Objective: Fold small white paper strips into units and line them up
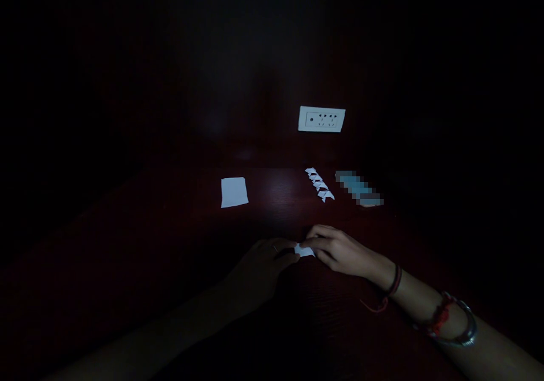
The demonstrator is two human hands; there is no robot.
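Note:
A small piece of folded white paper (304, 250) lies on the dark red table between my hands. My left hand (272, 261), dim in shadow with a ring on one finger, pinches its left end between thumb and fingers. From the other side my right hand (334, 248) has its fingertips closed on the right end, hiding that part of the paper. Further back, a row of several small folded paper pieces (319, 185) runs at a slant. A stack of square white paper (234, 192) lies to the left.
A blurred blue phone-like object (359, 188) lies right of the folded row. Behind the table, a white power socket (322, 119) is set in the dark wall. Bracelets (467, 330) and a red cord with a loose end hang on my right arm. Surroundings are very dark.

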